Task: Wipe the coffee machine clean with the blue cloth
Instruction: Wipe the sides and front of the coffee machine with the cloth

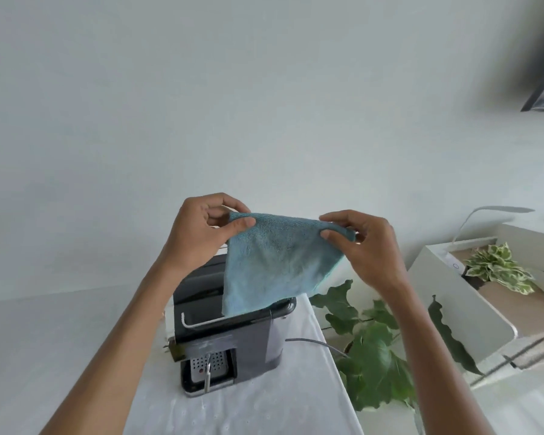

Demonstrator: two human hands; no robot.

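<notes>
Hands — left hand [201, 229] and right hand [363, 243] — pinch blue cloth [277, 262] corners above coffee machine [226, 337].

We face a plain white wall [264, 105]; a leafy plant [374, 356] stands beside our white-clothed table [264, 409], white shelves [446, 296] at right

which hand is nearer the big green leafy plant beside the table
Right. The right hand, pinching one corner of the blue cloth, is above the plant; the left hand pinches the other corner farther left, over the coffee machine.
</notes>
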